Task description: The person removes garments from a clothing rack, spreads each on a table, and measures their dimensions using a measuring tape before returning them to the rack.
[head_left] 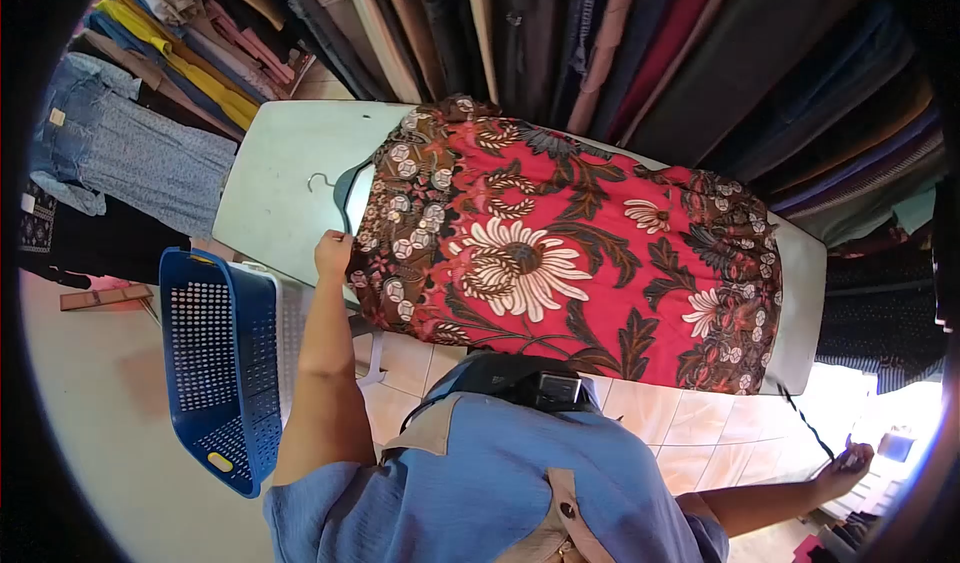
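A red batik garment (610, 253) with white flowers and brown patterned borders lies spread across a pale board-like table (270, 153). From its left edge sticks out a dark clothes hanger (347, 185) with a metal hook. My left hand (333, 255) is closed at that same edge, pinching the cloth beside the hanger's lower end; whether the hanger is also in the grip is hidden. Far to the right, my right hand (845, 468) is closed around the end of a thin dark cord (808, 426), which runs up to the table's lower right corner.
Next to the table's left end stands a blue plastic basket (225, 363), with a white one partly behind it. Rows of hanging trousers (520, 43) crowd the far side. Folded clothes (180, 53) and a blue dress (140, 153) are at the left. Tiled floor (640, 413) shows below.
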The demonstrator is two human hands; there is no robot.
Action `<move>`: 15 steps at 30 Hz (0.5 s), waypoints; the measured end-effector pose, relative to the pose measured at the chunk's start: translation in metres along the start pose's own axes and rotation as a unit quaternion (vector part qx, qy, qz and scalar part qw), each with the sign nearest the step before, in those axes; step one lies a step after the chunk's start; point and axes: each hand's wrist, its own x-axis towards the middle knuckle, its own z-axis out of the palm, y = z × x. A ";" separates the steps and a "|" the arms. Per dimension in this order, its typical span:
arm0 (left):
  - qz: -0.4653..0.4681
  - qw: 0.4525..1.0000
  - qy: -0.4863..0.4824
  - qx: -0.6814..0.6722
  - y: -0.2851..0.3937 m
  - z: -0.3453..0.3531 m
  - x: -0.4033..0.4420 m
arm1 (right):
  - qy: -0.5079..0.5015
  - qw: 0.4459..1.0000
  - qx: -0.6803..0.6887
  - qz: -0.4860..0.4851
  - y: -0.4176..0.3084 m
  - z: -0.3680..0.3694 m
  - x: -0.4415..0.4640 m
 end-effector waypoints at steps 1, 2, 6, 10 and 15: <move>0.029 0.999 0.009 0.015 -0.003 0.002 0.006 | 0.006 0.992 0.060 0.108 -0.039 0.027 -0.014; 0.044 0.998 0.033 0.004 0.002 -0.001 0.006 | 0.004 0.996 -0.089 0.016 -0.056 0.077 -0.041; 0.081 0.995 0.037 -0.049 0.000 0.003 0.011 | -0.194 0.945 -0.147 0.219 -0.041 0.180 -0.117; 0.155 0.972 0.152 -0.090 -0.003 0.008 0.013 | -0.354 0.859 0.192 0.316 0.002 0.312 -0.220; 0.039 0.828 -0.295 -0.476 0.061 -0.020 -0.041 | -0.449 0.738 0.217 0.455 -0.040 0.437 -0.301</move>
